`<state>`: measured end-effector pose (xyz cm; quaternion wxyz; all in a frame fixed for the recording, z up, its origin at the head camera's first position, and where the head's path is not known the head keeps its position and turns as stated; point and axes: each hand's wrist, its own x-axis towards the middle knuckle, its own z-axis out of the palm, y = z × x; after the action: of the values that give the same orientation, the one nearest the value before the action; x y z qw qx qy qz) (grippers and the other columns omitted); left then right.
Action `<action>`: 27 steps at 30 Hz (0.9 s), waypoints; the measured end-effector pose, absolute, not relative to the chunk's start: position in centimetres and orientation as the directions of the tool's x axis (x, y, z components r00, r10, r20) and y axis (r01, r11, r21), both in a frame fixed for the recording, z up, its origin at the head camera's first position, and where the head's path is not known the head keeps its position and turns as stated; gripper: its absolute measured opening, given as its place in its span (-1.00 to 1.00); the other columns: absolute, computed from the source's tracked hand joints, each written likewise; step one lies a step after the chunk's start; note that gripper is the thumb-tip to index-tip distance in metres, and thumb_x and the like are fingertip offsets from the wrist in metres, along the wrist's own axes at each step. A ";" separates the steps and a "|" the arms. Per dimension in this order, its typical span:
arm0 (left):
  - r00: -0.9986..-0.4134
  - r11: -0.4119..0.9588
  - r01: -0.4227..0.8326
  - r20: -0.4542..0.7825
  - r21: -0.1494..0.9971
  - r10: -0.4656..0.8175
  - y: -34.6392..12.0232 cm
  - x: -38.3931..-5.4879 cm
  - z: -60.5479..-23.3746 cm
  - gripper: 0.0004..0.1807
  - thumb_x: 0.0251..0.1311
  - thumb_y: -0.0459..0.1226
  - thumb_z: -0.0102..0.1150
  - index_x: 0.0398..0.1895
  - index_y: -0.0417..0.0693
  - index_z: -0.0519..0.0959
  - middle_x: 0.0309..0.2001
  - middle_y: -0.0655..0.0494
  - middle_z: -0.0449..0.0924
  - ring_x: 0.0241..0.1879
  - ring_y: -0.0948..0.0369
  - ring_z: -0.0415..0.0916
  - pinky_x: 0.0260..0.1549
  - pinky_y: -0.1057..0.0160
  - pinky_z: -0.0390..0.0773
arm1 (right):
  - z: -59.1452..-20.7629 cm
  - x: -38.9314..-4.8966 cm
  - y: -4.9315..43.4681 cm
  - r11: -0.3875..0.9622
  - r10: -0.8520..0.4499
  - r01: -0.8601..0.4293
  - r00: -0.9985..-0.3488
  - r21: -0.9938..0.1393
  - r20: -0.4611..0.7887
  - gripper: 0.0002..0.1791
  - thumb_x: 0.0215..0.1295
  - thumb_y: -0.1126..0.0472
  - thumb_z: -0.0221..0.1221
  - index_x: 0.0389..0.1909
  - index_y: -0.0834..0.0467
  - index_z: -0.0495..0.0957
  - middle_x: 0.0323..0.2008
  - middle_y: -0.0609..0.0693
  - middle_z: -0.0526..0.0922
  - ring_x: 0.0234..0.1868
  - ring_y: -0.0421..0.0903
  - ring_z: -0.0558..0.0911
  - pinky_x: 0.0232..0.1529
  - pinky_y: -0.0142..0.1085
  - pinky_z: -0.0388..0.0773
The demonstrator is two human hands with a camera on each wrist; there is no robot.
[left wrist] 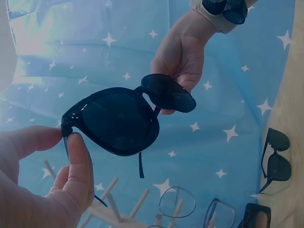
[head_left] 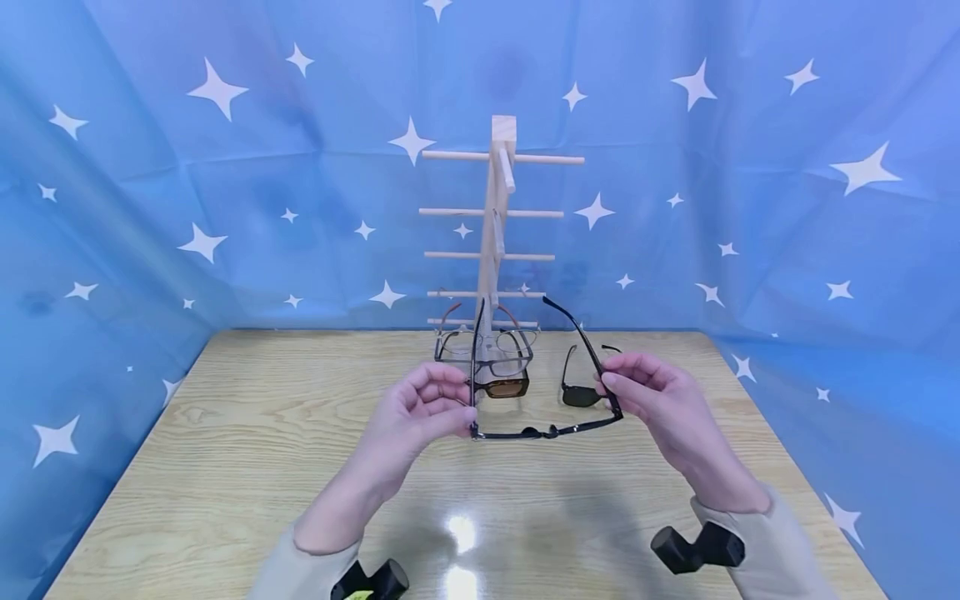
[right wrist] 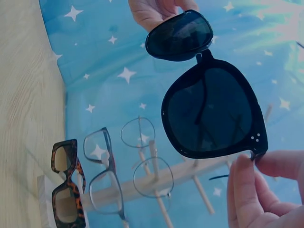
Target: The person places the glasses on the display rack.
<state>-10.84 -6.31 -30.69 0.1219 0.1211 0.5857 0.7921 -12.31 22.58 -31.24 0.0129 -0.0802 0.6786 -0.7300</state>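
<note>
Black sunglasses [head_left: 506,436] with large dark lenses [left wrist: 116,123] are held up above the table, both temples unfolded and pointing toward the rack. My left hand [head_left: 408,421] pinches one temple close to its hinge, thumb and fingers on either side. On the opposite temple, my right hand [head_left: 663,408] has a similar pinch near the hinge. Beyond them stands a wooden display rack [head_left: 495,204] with rows of pegs. Its lower part bears tortoiseshell sunglasses [right wrist: 66,206], clear-lens glasses with a dark frame [right wrist: 110,166] and thin round wire glasses [right wrist: 154,159].
Another pair of dark sunglasses [head_left: 581,396] lies on the wooden table [head_left: 225,467], just beyond my right hand. A blue curtain with white stars [head_left: 315,192] hangs behind and along both sides. The rack's upper pegs [head_left: 551,159] stick out sideways.
</note>
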 end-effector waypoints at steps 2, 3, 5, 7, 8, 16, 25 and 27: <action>-0.944 -0.281 -0.044 0.052 0.959 0.325 -6.7 -11.0 -30.5 -0.67 -0.01 -0.55 0.18 -0.12 -0.34 0.40 -0.26 0.02 0.52 -0.31 0.24 0.55 -0.25 0.28 0.61 | -30.9 -12.7 22.1 -0.063 -0.127 -0.082 -0.988 -0.995 0.090 -0.83 0.26 0.41 0.14 -0.26 0.08 0.60 -0.36 -0.06 0.64 -0.32 -0.20 0.65 -0.29 -0.44 0.59; -0.946 -0.279 -0.038 0.055 0.960 0.320 -6.9 -11.0 -30.4 -0.67 0.00 -0.54 0.18 -0.12 -0.34 0.40 -0.27 0.03 0.52 -0.31 0.24 0.55 -0.24 0.27 0.61 | -30.7 -12.8 21.9 -0.055 -0.127 -0.081 -0.988 -0.995 0.087 -0.83 0.26 0.40 0.14 -0.27 0.07 0.60 -0.37 -0.06 0.64 -0.32 -0.20 0.65 -0.29 -0.44 0.59; -0.949 -0.273 -0.030 0.058 0.962 0.310 -7.3 -11.3 -30.2 -0.67 0.02 -0.54 0.17 -0.12 -0.33 0.39 -0.27 0.04 0.52 -0.31 0.23 0.55 -0.23 0.28 0.61 | -30.3 -13.2 21.5 -0.048 -0.131 -0.074 -0.988 -0.996 0.079 -0.84 0.27 0.38 0.15 -0.27 0.06 0.60 -0.37 -0.07 0.64 -0.33 -0.21 0.64 -0.31 -0.45 0.58; -0.952 -0.273 -0.023 0.062 0.962 0.299 -7.6 -11.6 -30.1 -0.68 0.03 -0.54 0.15 -0.10 -0.35 0.39 -0.27 0.05 0.52 -0.31 0.23 0.55 -0.23 0.28 0.60 | -30.0 -13.7 21.1 -0.055 -0.139 -0.069 -0.987 -0.996 0.076 -0.86 0.27 0.37 0.15 -0.28 0.06 0.59 -0.37 -0.07 0.64 -0.33 -0.22 0.63 -0.30 -0.46 0.58; -0.954 -0.274 -0.026 0.058 0.961 0.293 -7.8 -11.8 -30.0 -0.68 0.04 -0.54 0.14 -0.11 -0.34 0.39 -0.28 0.06 0.53 -0.31 0.24 0.55 -0.22 0.28 0.60 | -29.8 -14.0 20.9 -0.062 -0.143 -0.064 -0.987 -0.996 0.072 -0.87 0.27 0.36 0.15 -0.28 0.06 0.59 -0.37 -0.07 0.64 -0.33 -0.21 0.63 -0.31 -0.47 0.57; -0.963 -0.324 -0.069 0.022 0.943 0.270 -8.5 -13.9 -29.6 -0.75 0.10 -0.55 0.07 -0.15 -0.20 0.43 -0.29 0.12 0.53 -0.28 0.24 0.52 -0.20 0.33 0.59 | -29.0 -16.3 20.1 -0.141 -0.150 -0.038 -0.987 -0.989 0.059 -0.90 0.26 0.38 0.16 -0.32 0.12 0.59 -0.38 -0.05 0.64 -0.33 -0.19 0.64 -0.27 -0.46 0.58; -0.966 -0.437 -0.126 -0.009 0.890 0.260 -8.9 -16.7 -28.8 -0.79 0.15 -0.59 0.02 -0.23 -0.18 0.44 -0.36 0.10 0.54 -0.38 0.26 0.53 -0.31 0.39 0.59 | -27.6 -18.9 19.4 -0.219 -0.155 0.018 -0.988 -0.976 0.017 -0.94 0.23 0.39 0.18 -0.33 0.19 0.59 -0.41 0.02 0.64 -0.37 -0.15 0.64 -0.25 -0.43 0.60; -0.968 -0.454 -0.133 -0.016 0.881 0.252 -9.1 -17.2 -28.7 -0.80 0.15 -0.58 0.01 -0.23 -0.19 0.43 -0.36 0.09 0.53 -0.38 0.26 0.54 -0.32 0.39 0.59 | -27.3 -19.5 19.2 -0.230 -0.159 0.047 -0.987 -0.972 -0.010 -0.94 0.24 0.40 0.17 -0.34 0.19 0.59 -0.41 0.02 0.64 -0.37 -0.15 0.64 -0.26 -0.44 0.60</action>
<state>-17.24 -9.08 -28.67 0.1131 0.0586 0.5102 0.8506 -19.53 19.23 -27.29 0.0655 -0.0454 0.6172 -0.7828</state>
